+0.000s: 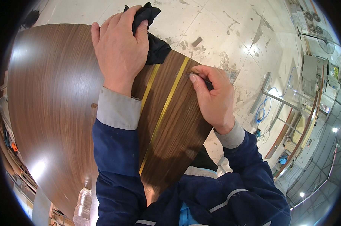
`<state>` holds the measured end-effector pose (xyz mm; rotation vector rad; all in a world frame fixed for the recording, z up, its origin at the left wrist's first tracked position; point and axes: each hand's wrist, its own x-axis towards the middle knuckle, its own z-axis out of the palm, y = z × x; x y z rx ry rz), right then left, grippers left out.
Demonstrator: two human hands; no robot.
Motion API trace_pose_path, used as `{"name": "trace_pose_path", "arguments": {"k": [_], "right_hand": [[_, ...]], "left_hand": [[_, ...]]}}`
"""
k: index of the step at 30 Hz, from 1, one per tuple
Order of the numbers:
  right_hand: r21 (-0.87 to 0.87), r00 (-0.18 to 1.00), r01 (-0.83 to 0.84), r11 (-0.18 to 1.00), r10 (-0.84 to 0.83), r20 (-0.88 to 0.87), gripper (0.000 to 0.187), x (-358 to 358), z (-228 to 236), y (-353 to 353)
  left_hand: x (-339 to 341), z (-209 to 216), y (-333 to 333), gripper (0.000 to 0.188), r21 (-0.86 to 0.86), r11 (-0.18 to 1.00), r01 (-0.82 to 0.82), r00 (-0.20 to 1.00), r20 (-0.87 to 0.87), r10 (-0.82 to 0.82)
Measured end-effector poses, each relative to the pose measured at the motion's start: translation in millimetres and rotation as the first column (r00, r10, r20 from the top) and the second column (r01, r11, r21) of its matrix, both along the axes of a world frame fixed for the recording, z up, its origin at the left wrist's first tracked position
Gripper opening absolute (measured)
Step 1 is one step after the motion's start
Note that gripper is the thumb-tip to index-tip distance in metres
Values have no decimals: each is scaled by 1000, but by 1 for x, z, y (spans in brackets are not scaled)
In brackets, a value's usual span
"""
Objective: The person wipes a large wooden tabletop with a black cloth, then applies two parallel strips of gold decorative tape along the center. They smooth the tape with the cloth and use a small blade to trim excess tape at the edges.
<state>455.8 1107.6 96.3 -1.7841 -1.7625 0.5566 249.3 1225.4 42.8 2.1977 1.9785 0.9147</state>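
Observation:
A brown wood-grain panel [53,94] lies under both forearms, with two thin yellow strips [166,107] running along its right part. At its far edge my left hand [121,49] is closed on a black cloth [158,49], which hangs over the panel's edge and touches the surface. My right hand [215,94] is over the panel's right edge, just right of the outer yellow strip. Its thumb and forefinger are pinched together, and something dark shows behind them, too hidden to name. A small dark round mark [94,106] is on the panel beside my left cuff.
A clear plastic bottle [83,207] stands at the panel's near left. Beyond the panel lies a pale, stained tile floor [215,22]. To the right are a metal frame [283,100], a coiled blue hose [261,111] and a fan [325,40].

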Motion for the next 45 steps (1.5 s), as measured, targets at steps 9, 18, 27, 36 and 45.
{"name": "trace_pose_path", "arguments": {"k": [9,18,27,36,45], "right_hand": [[-316,921,104,943,-211,-327,16,7,17,12],[-223,750,122,967,-237,-618,22,3,37,20],[-338,750,129,932,-315,-582,17,14,27,18],[97,999,46,994,-43,-27,9,7,-2,12],[313,970,-114,943,38,240,16,9,-22,14]], "left_hand": [[-1,10,1,38,50,997,54,971,229,-64],[29,53,-27,45,-167,652,740,392,894,-216],[11,32,-9,28,-57,965,257,485,871,-78],[7,10,-7,31,37,977,209,739,648,-183],[8,10,-5,32,36,980,195,737,654,-171]]}}
